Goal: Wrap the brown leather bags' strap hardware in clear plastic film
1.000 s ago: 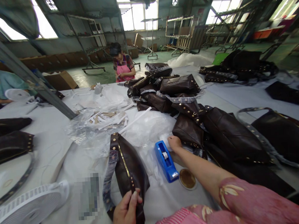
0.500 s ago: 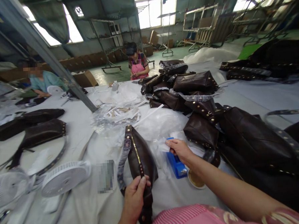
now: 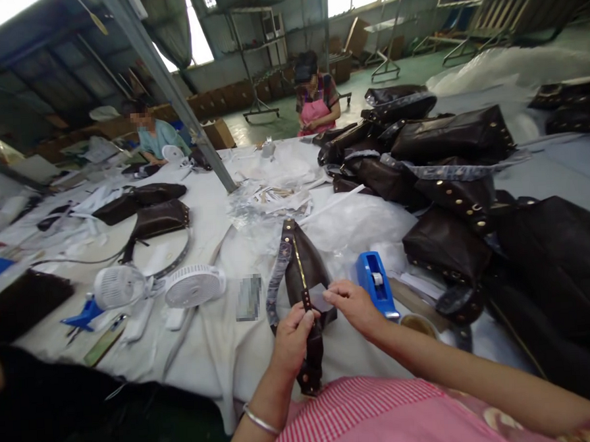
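Observation:
A dark brown studded leather bag [image 3: 304, 266] lies in front of me on the white table [image 3: 205, 212], its near end hanging over the edge. My left hand [image 3: 292, 340] is closed on that near end. My right hand [image 3: 351, 304] pinches a small clear piece of tape [image 3: 320, 297] and holds it against the bag, just beside my left thumb. A blue tape dispenser [image 3: 375, 283] stands right of my right hand, with a roll of tape [image 3: 418, 323] next to it.
A heap of brown studded bags [image 3: 451, 173] fills the table's right side. Crumpled clear plastic [image 3: 274, 199] lies beyond the bag. Two small white fans [image 3: 194, 285] sit to the left. Two other people [image 3: 313, 101] work at the far side. A slanted metal post [image 3: 169, 89] rises mid-table.
My right hand left the tape dispenser and came left to the bag with a piece of tape. My left hand kept hold of the bag's end. The view swung left.

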A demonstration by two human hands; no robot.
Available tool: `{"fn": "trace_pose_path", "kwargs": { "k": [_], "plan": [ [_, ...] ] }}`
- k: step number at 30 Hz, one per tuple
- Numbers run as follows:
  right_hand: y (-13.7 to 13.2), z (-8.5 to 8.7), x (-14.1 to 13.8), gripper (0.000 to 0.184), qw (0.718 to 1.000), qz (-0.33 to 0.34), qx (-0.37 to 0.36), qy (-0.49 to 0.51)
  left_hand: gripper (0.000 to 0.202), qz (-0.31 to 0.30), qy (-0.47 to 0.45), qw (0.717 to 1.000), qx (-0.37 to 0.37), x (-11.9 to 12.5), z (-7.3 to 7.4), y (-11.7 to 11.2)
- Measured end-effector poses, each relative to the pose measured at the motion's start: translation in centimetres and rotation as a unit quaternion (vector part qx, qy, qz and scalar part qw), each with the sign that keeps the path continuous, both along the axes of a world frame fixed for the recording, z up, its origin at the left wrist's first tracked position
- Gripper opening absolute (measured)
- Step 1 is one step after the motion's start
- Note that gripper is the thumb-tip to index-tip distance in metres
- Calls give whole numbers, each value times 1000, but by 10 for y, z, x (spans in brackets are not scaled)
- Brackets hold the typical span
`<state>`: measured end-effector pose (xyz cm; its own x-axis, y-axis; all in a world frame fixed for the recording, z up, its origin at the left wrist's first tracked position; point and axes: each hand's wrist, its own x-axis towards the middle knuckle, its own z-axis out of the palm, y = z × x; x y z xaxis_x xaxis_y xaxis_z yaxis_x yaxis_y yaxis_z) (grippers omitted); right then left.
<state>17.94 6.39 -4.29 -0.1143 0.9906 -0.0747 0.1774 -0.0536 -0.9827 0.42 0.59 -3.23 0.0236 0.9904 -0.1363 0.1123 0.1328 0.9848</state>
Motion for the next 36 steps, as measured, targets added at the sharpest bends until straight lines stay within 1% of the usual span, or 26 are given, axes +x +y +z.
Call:
{"fn": "trace_pose_path", "kwargs": {
  "k": [2, 3, 4, 6, 8, 10, 14, 18, 20, 21, 23, 24, 26, 28, 30, 31, 33, 34, 36],
  "plan": [
    [-2, 1, -3, 22, 997, 13, 65, -35, 28, 7, -1, 1000, 6, 1, 0, -1],
    [-3, 1, -4, 21, 996, 30, 76, -46, 29, 16, 0, 1000, 2, 1, 0, -2],
    [-5, 2, -4, 22, 995, 54, 71, -49, 30, 28, 2, 1000, -7, 1, 0, -2],
    [-7, 5, -2, 23, 992, 113, 37, -39, 32, 51, 1, 998, -29, 0, -1, -1],
    [-9, 8, 3, 24, 985, 169, 15, -38, 33, 63, -7, 997, -49, -1, -3, 2],
    [-11, 12, 9, 25, 973, 211, 21, -95, 33, 67, -10, 996, -58, -2, -5, 5],
    [-10, 17, 17, 22, 923, 294, 31, -245, 34, 62, 7, 997, -54, -4, -7, 9],
    [-3, 22, 16, 27, 868, 389, 47, -306, 36, 50, 34, 997, -47, -6, -7, 9],
    [0, 25, 15, 31, 855, 406, 60, -317, 37, 45, 41, 997, -46, -7, -7, 7],
    [1, 26, 14, 31, 855, 405, 66, -318, 38, 44, 43, 997, -44, -8, -6, 6],
    [3, 28, 14, 28, 864, 398, 67, -301, 39, 44, 46, 997, -44, -9, -5, 5],
    [3, 28, 13, 27, 873, 396, 59, -279, 39, 43, 46, 997, -44, -9, -5, 5],
    [3, 27, 13, 27, 902, 380, 19, -207, 39, 35, 48, 997, -43, -10, -3, 4],
    [4, 24, 12, 30, 938, 324, -49, -112, 37, 21, 50, 998, -30, -9, -2, 3],
    [7, 18, 9, 32, 966, 226, -127, -3, 36, 10, 63, 998, -12, -7, -1, 2],
    [8, 15, 8, 32, 970, 170, -167, 52, 36, 6, 73, 997, -5, -6, 0, 1],
    [12, 8, 4, 33, 958, 75, -229, 153, 36, -2, 94, 996, 2, -2, 2, 0],
    [14, 5, 2, 34, 948, 41, -250, 194, 36, -7, 99, 995, 2, 1, 3, -1],
    [16, -1, -2, 36, 931, 0, -268, 247, 34, -19, 101, 995, 5, 5, 6, -3]
  ]
}}
